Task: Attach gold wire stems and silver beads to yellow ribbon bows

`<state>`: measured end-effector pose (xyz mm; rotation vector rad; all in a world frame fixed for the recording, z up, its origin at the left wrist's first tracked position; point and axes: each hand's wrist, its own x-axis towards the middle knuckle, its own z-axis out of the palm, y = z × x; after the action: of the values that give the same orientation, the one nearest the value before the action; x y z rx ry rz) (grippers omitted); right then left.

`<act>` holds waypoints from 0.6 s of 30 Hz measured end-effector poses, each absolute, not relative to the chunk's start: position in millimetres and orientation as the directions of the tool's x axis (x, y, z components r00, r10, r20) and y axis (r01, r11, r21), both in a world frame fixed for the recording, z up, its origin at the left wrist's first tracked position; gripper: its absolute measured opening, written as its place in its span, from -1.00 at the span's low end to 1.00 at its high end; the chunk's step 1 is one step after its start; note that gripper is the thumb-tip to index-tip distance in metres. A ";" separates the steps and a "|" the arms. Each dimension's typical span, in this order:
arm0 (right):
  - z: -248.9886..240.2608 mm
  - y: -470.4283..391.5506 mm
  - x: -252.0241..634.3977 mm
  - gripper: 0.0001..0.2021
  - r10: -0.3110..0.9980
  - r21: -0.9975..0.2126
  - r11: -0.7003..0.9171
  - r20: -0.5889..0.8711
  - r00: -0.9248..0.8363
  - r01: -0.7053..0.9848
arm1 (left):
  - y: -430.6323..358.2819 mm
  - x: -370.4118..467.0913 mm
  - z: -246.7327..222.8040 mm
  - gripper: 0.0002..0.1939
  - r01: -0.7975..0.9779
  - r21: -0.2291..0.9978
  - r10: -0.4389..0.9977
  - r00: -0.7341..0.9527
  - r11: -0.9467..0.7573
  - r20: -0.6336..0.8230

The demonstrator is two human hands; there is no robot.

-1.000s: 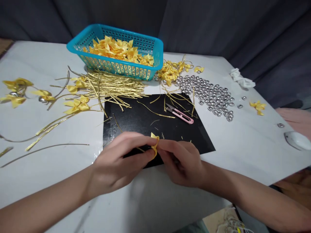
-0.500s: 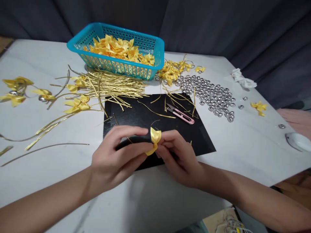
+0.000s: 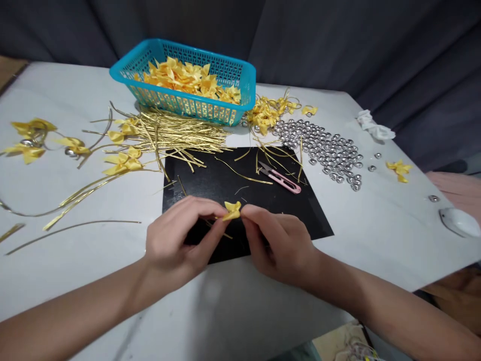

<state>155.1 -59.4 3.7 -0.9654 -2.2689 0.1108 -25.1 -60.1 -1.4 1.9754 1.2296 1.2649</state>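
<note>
A small yellow satin ribbon bow (image 3: 232, 211) is pinched between the thumb and fingers of my left hand (image 3: 180, 235), above the black mat (image 3: 311, 215). A piece of gold cord (image 3: 227, 235) shows below those fingers. My right hand (image 3: 280, 240) has its thumb and forefinger pressed together right at the bow's right side; what they grip is too small to make out. Pink-handled thread snips (image 3: 281, 179) lie on the mat beyond my hands, beside loose gold cords (image 3: 244, 175).
A blue plastic basket (image 3: 188, 100) of yellow bows stands at the back. In front of it lies a pile of gold cords (image 3: 180, 131). Silver beads (image 3: 326, 150) spread to the right, near finished-looking bows (image 3: 265, 115). A white computer mouse (image 3: 460, 221) sits at the right edge.
The bow has turned from upright to lying flatter between my fingers. My left forefinger, raised before, has closed down on it. My right fingertips have shifted to its right side.
</note>
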 end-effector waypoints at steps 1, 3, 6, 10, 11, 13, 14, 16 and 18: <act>5.0 -57.6 156.6 -0.82 0.644 -0.250 0.740 0.531 -0.550 0.624 | -59.6 -24.2 -1.0 -0.88 0.409 0.824 0.918 0.119 -0.392 0.378; 7.6 -53.8 159.8 -0.80 0.638 -0.175 0.745 0.472 -0.609 0.644 | -56.9 -22.7 0.9 -0.94 0.305 0.932 0.981 0.064 -0.196 0.186; 11.9 -48.8 164.3 -0.82 0.669 -0.136 0.729 0.351 -0.655 0.671 | -49.9 -21.0 4.1 -0.85 0.074 0.992 0.988 0.106 0.107 -0.114; 18.9 -45.3 167.6 -0.83 0.650 -0.043 0.736 0.324 -0.688 0.675 | -42.8 -19.6 6.5 -0.84 -0.018 0.966 0.951 0.181 0.256 -0.249; 20.4 -45.0 167.8 -0.82 0.643 -0.016 0.736 0.333 -0.690 0.677 | -42.2 -19.0 7.1 -0.83 -0.011 0.968 0.950 0.191 0.252 -0.246; 22.3 -44.9 167.6 -0.80 0.633 0.018 0.736 0.338 -0.697 0.677 | -42.2 -17.4 8.3 -0.82 0.008 0.970 0.952 0.191 0.242 -0.239; 22.4 -45.1 167.4 -0.79 0.628 0.022 0.739 0.339 -0.701 0.673 | -42.5 -16.4 8.9 -0.82 0.013 0.971 0.955 0.173 0.241 -0.239; 21.2 -45.6 166.8 -0.78 0.625 0.003 0.748 0.332 -0.707 0.663 | -43.2 -14.8 9.6 -0.83 0.015 0.970 0.962 0.124 0.243 -0.243; 19.4 -46.5 166.0 -0.79 0.627 -0.030 0.756 0.317 -0.711 0.654 | -43.5 -14.1 9.4 -0.84 0.017 0.967 0.962 0.094 0.255 -0.255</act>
<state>166.0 -46.5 19.4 -0.9923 -2.6459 -0.1207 -14.1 -43.5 9.4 1.0648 1.2540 0.9480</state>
